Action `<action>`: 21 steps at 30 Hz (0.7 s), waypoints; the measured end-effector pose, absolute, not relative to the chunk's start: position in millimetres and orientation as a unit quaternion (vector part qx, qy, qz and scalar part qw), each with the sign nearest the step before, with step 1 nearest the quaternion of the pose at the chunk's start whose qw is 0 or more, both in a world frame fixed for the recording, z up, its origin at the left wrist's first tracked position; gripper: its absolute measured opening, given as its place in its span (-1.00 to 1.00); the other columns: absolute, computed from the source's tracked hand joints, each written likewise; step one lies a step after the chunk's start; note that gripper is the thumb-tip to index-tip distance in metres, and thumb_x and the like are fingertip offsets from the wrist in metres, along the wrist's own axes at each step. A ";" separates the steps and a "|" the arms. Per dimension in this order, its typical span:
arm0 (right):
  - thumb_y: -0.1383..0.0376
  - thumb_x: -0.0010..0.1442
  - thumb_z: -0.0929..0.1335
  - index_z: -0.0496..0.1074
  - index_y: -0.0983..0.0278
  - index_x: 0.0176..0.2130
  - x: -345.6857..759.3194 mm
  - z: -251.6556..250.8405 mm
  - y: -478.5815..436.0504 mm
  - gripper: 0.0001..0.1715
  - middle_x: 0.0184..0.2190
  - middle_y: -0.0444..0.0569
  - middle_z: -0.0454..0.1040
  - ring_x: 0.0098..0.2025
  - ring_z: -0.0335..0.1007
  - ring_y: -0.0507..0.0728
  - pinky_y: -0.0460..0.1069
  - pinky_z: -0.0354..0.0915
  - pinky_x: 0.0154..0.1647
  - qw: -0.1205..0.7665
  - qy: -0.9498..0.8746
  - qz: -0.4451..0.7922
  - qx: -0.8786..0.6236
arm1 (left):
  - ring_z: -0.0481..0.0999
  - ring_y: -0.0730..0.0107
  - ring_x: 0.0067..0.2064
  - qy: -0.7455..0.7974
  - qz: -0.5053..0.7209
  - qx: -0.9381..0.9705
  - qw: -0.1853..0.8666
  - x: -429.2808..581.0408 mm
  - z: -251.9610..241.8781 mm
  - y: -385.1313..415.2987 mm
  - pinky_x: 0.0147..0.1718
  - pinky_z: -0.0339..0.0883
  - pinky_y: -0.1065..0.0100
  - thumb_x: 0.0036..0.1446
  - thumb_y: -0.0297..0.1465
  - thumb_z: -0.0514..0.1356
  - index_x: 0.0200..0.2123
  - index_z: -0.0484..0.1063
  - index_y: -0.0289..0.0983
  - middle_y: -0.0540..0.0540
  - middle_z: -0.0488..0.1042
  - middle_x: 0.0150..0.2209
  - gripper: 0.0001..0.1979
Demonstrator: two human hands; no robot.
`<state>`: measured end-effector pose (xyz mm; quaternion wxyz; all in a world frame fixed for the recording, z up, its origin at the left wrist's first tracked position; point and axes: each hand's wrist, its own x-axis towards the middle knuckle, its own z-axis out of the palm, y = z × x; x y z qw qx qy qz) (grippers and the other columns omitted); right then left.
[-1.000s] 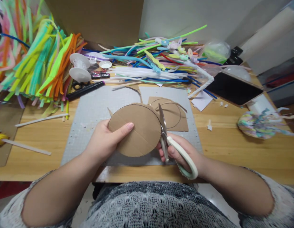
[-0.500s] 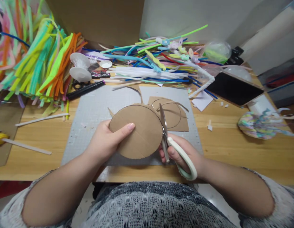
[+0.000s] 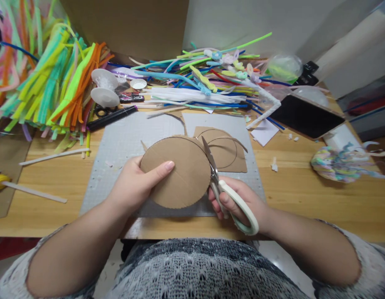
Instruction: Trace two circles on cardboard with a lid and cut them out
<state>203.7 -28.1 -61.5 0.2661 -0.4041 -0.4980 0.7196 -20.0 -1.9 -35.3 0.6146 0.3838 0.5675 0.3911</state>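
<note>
My left hand [image 3: 142,178] grips a round cardboard disc [image 3: 180,178] at its left edge, thumb on top and the other fingers hidden underneath. Closed around the white handles of a pair of scissors [image 3: 239,205], my right hand [image 3: 232,199] is at the disc's right side. The scissor blades meet the disc's upper right edge, near a dark drawn line. A thin cardboard strip curls away behind the blades. Beyond them, a cardboard piece [image 3: 231,155] with drawn circles lies on the grey cutting mat [image 3: 117,137].
Bundled colourful pipe cleaners [image 3: 55,79] fill the back left, with more loose ones [image 3: 195,95] along the back. A spool [image 3: 105,87] and black marker [image 3: 113,118] lie left of centre. At right are a phone [image 3: 307,116] and a pastel fuzzy bundle [image 3: 334,164].
The disc and my left hand have shifted slightly left. The scissors have turned a little, their blade tips now pointing further left along the disc's edge.
</note>
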 end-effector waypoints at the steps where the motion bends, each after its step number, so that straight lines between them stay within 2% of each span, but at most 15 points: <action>1: -0.12 0.06 0.32 0.22 0.29 -0.43 203.8 -61.0 -27.8 -0.48 -0.59 -0.20 0.25 -0.62 0.18 -0.08 -0.15 0.18 -0.63 0.264 -0.499 0.720 -0.404 | 0.57 0.08 -0.26 0.568 0.392 0.384 0.613 -20.5 -35.5 -1.7 -0.39 0.50 0.31 -0.15 -0.21 0.36 -0.22 0.52 -0.31 -0.18 0.58 -0.33 -0.59; 13: -0.09 0.05 0.33 0.23 0.28 -0.46 205.1 -57.8 -24.0 -0.51 -0.68 -0.24 0.22 -0.68 0.14 -0.08 -0.16 0.07 -0.70 0.242 -0.516 0.707 -0.419 | 0.57 0.08 -0.30 0.575 0.378 0.395 0.609 -29.7 -36.8 1.4 -0.42 0.49 0.29 -0.13 -0.21 0.35 -0.22 0.52 -0.31 -0.18 0.58 -0.34 -0.60; 18: -0.07 0.05 0.35 0.23 0.28 -0.42 202.4 -64.8 -23.5 -0.52 -0.64 -0.25 0.21 -0.63 0.17 -0.08 -0.15 0.15 -0.64 0.248 -0.501 0.712 -0.426 | 0.56 0.10 -0.24 0.562 0.415 0.380 0.606 -26.6 -42.0 3.9 -0.35 0.49 0.28 -0.06 -0.18 0.30 -0.13 0.46 -0.31 -0.16 0.57 -0.26 -0.56; 21: -0.10 0.05 0.34 0.23 0.29 -0.40 201.7 -67.5 -23.4 -0.50 -0.60 -0.24 0.20 -0.61 0.17 -0.09 -0.14 0.18 -0.60 0.251 -0.504 0.717 -0.411 | 0.55 0.10 -0.22 0.561 0.427 0.372 0.603 -23.0 -44.2 2.9 -0.33 0.49 0.27 -0.07 -0.20 0.32 -0.14 0.47 -0.32 -0.18 0.57 -0.24 -0.57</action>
